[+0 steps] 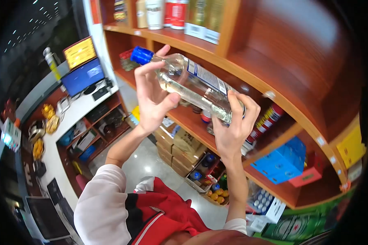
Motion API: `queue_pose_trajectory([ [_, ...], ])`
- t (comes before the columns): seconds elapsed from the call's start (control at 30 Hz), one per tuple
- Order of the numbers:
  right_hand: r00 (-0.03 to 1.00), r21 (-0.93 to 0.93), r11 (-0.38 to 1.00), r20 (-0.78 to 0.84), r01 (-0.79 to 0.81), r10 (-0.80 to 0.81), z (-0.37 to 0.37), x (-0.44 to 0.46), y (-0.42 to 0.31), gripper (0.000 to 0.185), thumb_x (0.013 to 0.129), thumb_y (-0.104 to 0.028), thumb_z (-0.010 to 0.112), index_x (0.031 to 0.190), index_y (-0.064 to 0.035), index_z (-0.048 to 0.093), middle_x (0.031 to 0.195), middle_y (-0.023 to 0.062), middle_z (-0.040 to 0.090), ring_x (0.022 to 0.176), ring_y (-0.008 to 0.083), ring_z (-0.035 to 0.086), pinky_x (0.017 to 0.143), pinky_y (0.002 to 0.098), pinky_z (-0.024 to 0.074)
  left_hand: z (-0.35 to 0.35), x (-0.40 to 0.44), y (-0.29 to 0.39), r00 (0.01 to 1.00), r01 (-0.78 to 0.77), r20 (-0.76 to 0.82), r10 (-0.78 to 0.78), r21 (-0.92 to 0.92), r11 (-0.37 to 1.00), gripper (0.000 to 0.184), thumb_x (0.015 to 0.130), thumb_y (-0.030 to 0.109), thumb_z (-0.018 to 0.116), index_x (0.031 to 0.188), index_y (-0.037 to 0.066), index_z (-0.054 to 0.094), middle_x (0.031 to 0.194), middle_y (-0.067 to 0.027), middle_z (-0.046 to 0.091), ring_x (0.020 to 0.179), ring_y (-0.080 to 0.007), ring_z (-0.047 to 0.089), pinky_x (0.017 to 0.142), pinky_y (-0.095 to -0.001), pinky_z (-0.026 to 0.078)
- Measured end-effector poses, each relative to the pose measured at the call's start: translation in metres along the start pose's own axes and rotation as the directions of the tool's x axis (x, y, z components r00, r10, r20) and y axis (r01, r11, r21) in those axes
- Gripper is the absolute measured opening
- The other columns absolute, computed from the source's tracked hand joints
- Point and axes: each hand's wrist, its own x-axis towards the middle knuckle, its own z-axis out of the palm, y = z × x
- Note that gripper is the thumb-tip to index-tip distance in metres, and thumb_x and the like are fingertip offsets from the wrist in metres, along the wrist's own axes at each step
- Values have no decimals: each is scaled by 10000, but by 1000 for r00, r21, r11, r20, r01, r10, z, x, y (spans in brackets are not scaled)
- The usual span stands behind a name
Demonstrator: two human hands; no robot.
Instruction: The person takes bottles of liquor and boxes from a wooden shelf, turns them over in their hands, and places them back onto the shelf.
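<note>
A clear glass bottle (192,83) with a blue cap and a white-and-blue label is held up, tilted, before the wooden shelves. Its capped neck points to the upper left. My left hand (153,92) grips the neck end, fingers behind and thumb in front. My right hand (237,120) clasps the bottle's base between thumb and fingers. Clear liquid seems to lie inside, though how much I cannot tell. Behind the bottle runs a shelf (192,126) with small jars and other goods, partly hidden by it.
Wooden shelving (270,87) curves along the right, with a blue box (280,161) and a red box (308,173) low down. Cardboard cartons (182,149) and a crate of bottles (202,173) stand on the floor. A white counter (63,130) with a monitor (84,77) is at left.
</note>
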Motion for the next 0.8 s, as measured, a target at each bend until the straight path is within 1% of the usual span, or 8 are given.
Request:
queue_pose_trajectory([
  [0.07, 998, 45, 999, 63, -5, 2, 40, -4, -23, 761, 570, 34, 891, 1290, -58, 663, 1188, 140, 591, 1081, 367, 577, 902, 480, 499, -37, -7, 6, 995, 51, -88, -52, -11, 999, 775, 850, 318, 862, 1414, 150, 358, 1646, -255, 245, 1448, -355, 409, 1193, -491, 371],
  [0.13, 992, 84, 996, 128, 8, -19, 83, -6, -48, 763, 573, 53, 871, 1299, -53, 659, 1210, 144, 583, 1111, 364, 574, 934, 481, 494, -85, -15, 5, 989, 39, -140, -47, -58, 998, 752, 836, 97, 852, 1412, 144, 371, 1638, -211, 221, 1439, -330, 405, 1134, -526, 478],
  [0.17, 989, 108, 994, 143, 9, -24, 107, -10, -61, 769, 567, 61, 856, 1302, -50, 656, 1226, 148, 578, 1132, 366, 571, 964, 484, 486, -110, -19, 6, 986, 38, -163, -46, -48, 998, 752, 836, 97, 852, 1412, 144, 371, 1638, -211, 221, 1439, -330, 405, 1134, -526, 478],
  [0.23, 983, 155, 988, 182, 8, -37, 155, -14, -93, 777, 562, 60, 854, 1305, -52, 654, 1227, 149, 579, 1133, 370, 571, 966, 488, 485, -163, -25, 8, 966, 82, -255, -41, 153, 985, 746, 851, 215, 841, 1420, 157, 361, 1645, -234, 257, 1471, -336, 363, 1211, -482, 339],
  [0.27, 978, 184, 983, 205, 1, -39, 181, -16, -109, 785, 558, 60, 852, 1309, -54, 653, 1228, 151, 580, 1134, 374, 572, 968, 491, 484, -192, -28, 8, 962, 81, -269, -41, 139, 987, 714, 863, 141, 803, 1424, 158, 360, 1641, -230, 262, 1476, -335, 355, 1218, -486, 323],
  [0.47, 955, 318, 946, 294, -58, -41, 347, -19, -210, 776, 576, 50, 842, 1315, -54, 632, 1272, 149, 594, 1197, 371, 572, 1013, 490, 455, -364, -19, 10, 932, 73, -358, 52, 329, 941, 674, 864, -43, 708, 1417, 144, 371, 1628, -212, 283, 1437, -324, 415, 1179, -488, 397],
  [0.6, 965, 366, 925, 264, -101, 1, 431, 2, -251, 765, 591, 57, 837, 1318, -49, 626, 1271, 148, 590, 1192, 363, 575, 1022, 485, 453, -442, 20, 6, 923, 81, -379, 66, 359, 930, 739, 864, -13, 792, 1459, 107, 369, 1625, -174, 271, 1411, -290, 447, 1130, -436, 476],
  [0.8, 985, 334, 934, 154, -126, 78, 534, 54, -260, 716, 653, 21, 865, 1317, -48, 608, 1225, 155, 614, 1123, 370, 614, 962, 477, 498, -504, 109, -31, 938, 16, -290, 189, 582, 813, 769, 846, 17, 819, 1493, 67, 406, 1520, -137, 447, 1333, -270, 530, 1005, -388, 578],
])
